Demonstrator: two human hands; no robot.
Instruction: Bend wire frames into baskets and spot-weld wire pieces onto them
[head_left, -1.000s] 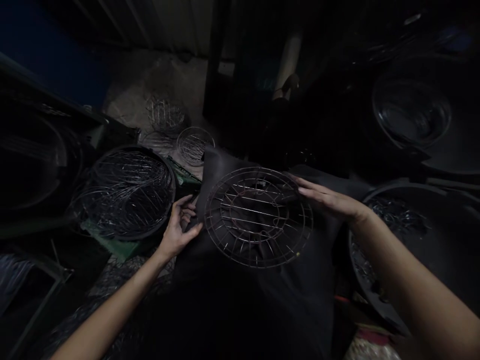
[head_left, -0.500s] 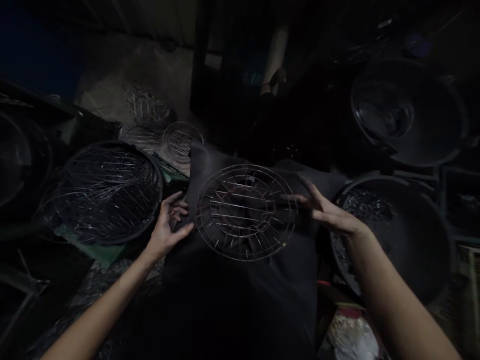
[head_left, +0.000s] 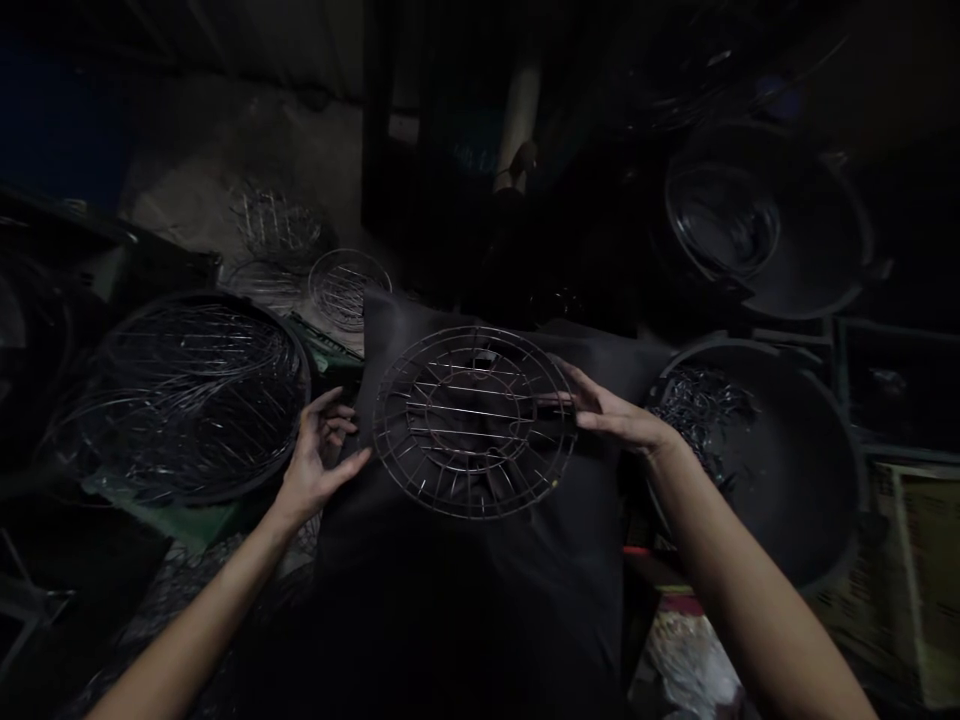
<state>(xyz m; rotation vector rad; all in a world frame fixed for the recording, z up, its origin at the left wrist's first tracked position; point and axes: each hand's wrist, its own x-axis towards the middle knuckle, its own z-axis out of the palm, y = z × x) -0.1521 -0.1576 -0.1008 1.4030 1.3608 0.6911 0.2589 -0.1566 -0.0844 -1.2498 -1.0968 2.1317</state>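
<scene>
A round wire rack (head_left: 471,408), with two outer rings joined by short wires and straight bars across its middle, lies over dark cloth (head_left: 442,560) in front of me. My left hand (head_left: 319,455) is just left of the rack, fingers apart and loosely bent. Its thumb points at the rim, and whether it touches is hard to tell. At the right rim my right hand (head_left: 611,410) has its fingers stretched out, one reaching across the outer rings, the thumb at the edge. The dim light hides whether those fingers pass over or under the wires.
To the left, a dark tub (head_left: 300,350) is full of long thin wires. A black basin (head_left: 787,480) at the right holds small dark metal pieces (head_left: 697,400). Wire racks (head_left: 349,290) lie on the floor beyond. Another basin (head_left: 817,270) stands at the upper right.
My right hand has moved in to the rack's right rim, its fingers less spread. The left hand keeps its pose near the left rim. The whole view has shifted slightly.
</scene>
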